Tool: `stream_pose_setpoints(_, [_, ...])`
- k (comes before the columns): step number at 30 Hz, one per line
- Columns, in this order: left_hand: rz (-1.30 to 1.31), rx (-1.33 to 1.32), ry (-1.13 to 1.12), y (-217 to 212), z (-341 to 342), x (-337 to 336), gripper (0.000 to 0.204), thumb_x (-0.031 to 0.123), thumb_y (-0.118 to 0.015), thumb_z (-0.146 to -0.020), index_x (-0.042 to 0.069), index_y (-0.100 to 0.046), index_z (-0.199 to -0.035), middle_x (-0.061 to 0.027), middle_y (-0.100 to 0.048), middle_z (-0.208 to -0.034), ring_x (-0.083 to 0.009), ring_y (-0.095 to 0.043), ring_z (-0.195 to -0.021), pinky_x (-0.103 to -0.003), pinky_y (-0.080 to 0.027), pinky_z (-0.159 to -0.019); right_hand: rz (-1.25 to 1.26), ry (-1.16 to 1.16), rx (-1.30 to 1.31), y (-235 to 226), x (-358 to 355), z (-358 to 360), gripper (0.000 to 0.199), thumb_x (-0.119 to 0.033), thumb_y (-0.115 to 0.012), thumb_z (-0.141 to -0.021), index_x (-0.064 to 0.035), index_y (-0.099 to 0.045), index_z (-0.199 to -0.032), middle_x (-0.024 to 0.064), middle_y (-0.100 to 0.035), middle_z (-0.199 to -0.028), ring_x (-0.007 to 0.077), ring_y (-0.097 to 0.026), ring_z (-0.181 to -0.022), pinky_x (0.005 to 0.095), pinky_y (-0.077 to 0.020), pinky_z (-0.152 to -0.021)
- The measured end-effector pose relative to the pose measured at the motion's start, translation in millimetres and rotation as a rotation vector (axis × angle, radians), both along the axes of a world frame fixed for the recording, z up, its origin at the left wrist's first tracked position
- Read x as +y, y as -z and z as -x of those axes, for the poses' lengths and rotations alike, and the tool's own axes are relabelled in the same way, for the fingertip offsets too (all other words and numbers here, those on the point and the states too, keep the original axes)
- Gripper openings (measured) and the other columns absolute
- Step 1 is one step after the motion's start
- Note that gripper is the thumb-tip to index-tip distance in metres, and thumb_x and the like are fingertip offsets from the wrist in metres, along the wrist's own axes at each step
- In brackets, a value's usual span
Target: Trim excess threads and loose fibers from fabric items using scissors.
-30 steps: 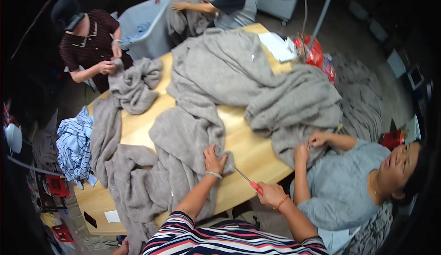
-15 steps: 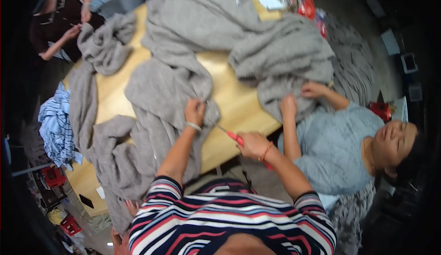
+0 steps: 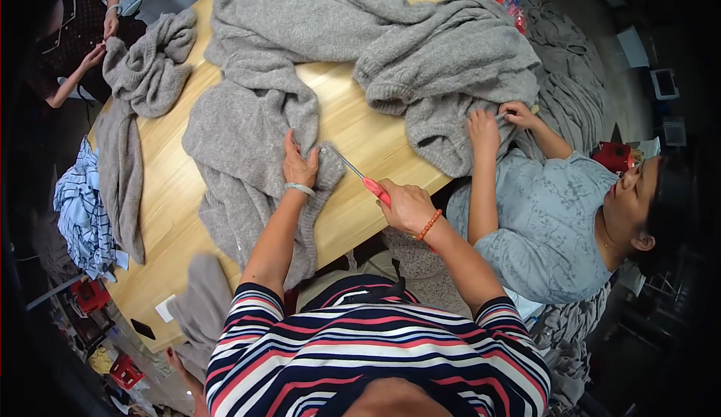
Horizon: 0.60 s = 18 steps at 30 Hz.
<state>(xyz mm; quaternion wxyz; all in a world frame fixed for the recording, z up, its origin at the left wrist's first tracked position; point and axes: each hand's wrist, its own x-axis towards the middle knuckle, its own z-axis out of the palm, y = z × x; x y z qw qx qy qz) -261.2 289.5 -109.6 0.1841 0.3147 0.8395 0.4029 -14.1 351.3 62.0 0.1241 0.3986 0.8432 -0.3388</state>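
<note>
My left hand [image 3: 301, 169] lies on a grey knit sweater [image 3: 244, 135] spread over the table, its fingers stretched and apart on the cloth. In my right hand [image 3: 411, 208] is a tool with a red handle [image 3: 375, 189] and a thin metal shaft [image 3: 350, 165]; my fingers are closed round the handle. The shaft's tip points up and left at the sweater's edge, beside my left hand. Whether the tip touches the knit I cannot tell.
A co-worker on the right handles another grey knit [image 3: 443, 135]. More grey knits [image 3: 315, 11] cover the far side of the wooden table [image 3: 169, 161]. At far left another person holds a grey piece. Blue striped cloth [image 3: 86, 206] and a black phone [image 3: 143, 329] lie along the left side.
My left hand's fingers have spread from a closed grip. A grey knit at the lower left has been drawn toward the near left edge, baring wood. The whole view has shifted slightly.
</note>
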Motion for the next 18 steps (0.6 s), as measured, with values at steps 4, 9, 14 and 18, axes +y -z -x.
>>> stream_pose_setpoints(4, [0.044,0.465,0.009,-9,5,16,0.081,0.036,-0.079,-0.077,0.009,-0.040,-0.142,-0.0177,-0.060,-0.108,-0.0372,-0.059,-0.101,-0.044,-0.048,-0.090,-0.044,0.047,0.050,-3,1,-8,0.028,-0.023,-0.058,-0.090,-0.0089,-0.057,-0.115,0.0237,-0.068,-0.083,0.0441,-0.067,-0.081,0.0540,-0.0521,-0.075])
stream_pose_setpoints(9, [0.217,0.451,0.155,21,32,46,0.062,0.035,-0.081,-0.074,0.005,-0.059,-0.124,-0.0233,-0.062,-0.117,-0.0409,-0.058,-0.107,-0.045,-0.049,-0.089,-0.028,0.057,0.037,-1,6,-6,0.029,-0.024,-0.058,-0.090,-0.0090,-0.057,-0.115,0.0247,-0.068,-0.084,0.0448,-0.067,-0.080,0.0539,-0.0522,-0.076])
stream_pose_setpoints(14, [-0.234,-0.502,0.089,57,48,56,0.031,0.019,-0.075,-0.084,0.001,-0.066,-0.108,-0.0113,-0.070,-0.097,-0.0255,-0.066,-0.083,-0.034,-0.052,-0.078,0.004,0.071,0.025,-3,14,1,0.031,-0.026,-0.060,-0.090,-0.0090,-0.057,-0.116,0.0238,-0.068,-0.086,0.0444,-0.066,-0.083,0.0533,-0.0515,-0.079])
stream_pose_setpoints(18, [-0.414,-0.923,0.004,41,38,53,0.021,0.011,-0.070,-0.090,0.000,-0.067,-0.107,-0.0026,-0.069,-0.096,-0.0111,-0.063,-0.081,-0.028,-0.050,-0.075,0.063,-0.002,0.009,-3,18,-2,0.027,-0.024,-0.058,-0.089,-0.0069,-0.061,-0.110,0.0241,-0.069,-0.087,0.0423,-0.067,-0.086,0.0520,-0.0523,-0.077])
